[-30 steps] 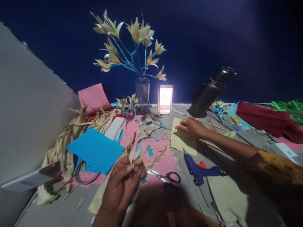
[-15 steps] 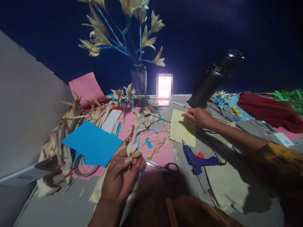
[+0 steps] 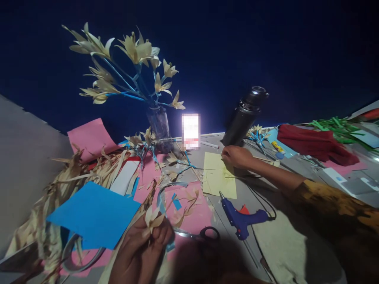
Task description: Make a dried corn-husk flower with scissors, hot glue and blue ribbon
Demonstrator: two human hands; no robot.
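Observation:
A small cream husk flower (image 3: 153, 219) is pinched upright in my left hand (image 3: 145, 244), near the bottom centre. My right hand (image 3: 235, 157) reaches over the top right corner of a yellow paper sheet (image 3: 217, 177); its fingers are pressed together, and what they hold, if anything, is too small to name. Below the sheet lies a blue glue gun (image 3: 241, 219) with a red trigger. Scissors with black handles (image 3: 209, 233) rest on pink paper just right of my left hand.
Behind stand a glass jar (image 3: 160, 124) with husk flowers on blue stems, a bright lit object (image 3: 191, 132) and a tilted dark flask (image 3: 241, 118). Blue paper (image 3: 96, 213) covers dried husks at left. A dark red cloth (image 3: 316, 144) lies at right.
The view has shifted, so the jar and flask appear lower and further left. My right hand's fingers have drawn together at the sheet's corner. My left hand still holds the flower.

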